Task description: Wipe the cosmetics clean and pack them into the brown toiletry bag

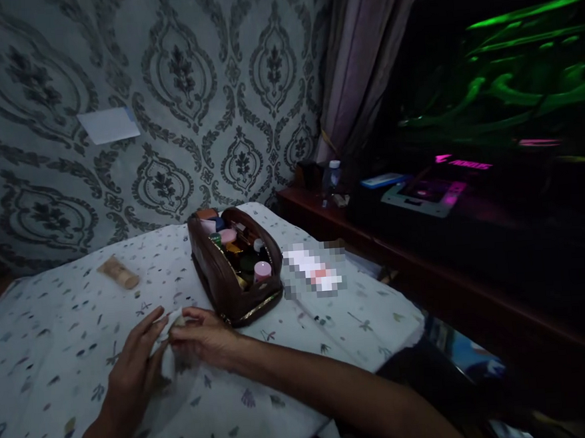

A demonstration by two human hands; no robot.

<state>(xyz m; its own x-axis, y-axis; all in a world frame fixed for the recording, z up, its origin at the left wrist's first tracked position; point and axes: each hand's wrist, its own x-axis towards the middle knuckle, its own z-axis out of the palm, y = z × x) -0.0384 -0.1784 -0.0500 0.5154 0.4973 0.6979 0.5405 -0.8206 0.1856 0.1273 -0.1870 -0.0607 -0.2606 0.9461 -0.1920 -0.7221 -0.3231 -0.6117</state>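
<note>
White, crumpled and tissue-like, the wad [168, 361] sat between the two hands, low and left of centre in my head view, just above the bed-like surface. On the right hand [205, 338], the thumb and curled fingers pinched its upper edge. On the left hand [135, 363], the fingers were fairly straight and close together, lying along the other side; blur meant I could not tell how firmly they gripped. I judged that working it from opposite sides let one hand steady it while the other handled the edge.

Beneath lay a printed white sheet [38, 310]. Just beyond the right wrist stood a brown leather toiletry bag [210, 265], upright, its zipped top gaping, probably so that its contents could be reached. Inside, a pink-lidded jar [263, 271] and a green cap [216, 238] showed among packed containers. A beige squeeze tube [119, 272] lay on its side to the left, well apart from the bag; right of the bag was a pixelated item [313, 267] I could not identify.

Farther off, a clear bottle [332, 176] stood on a reddish wooden ledge [291, 202], near a dark computer case [529, 96] glowing green. Behind the bag rose damask wallpaper [180, 66], bearing a white card [109, 126], presumably fixed there, beside a drawn curtain [341, 62].
</note>
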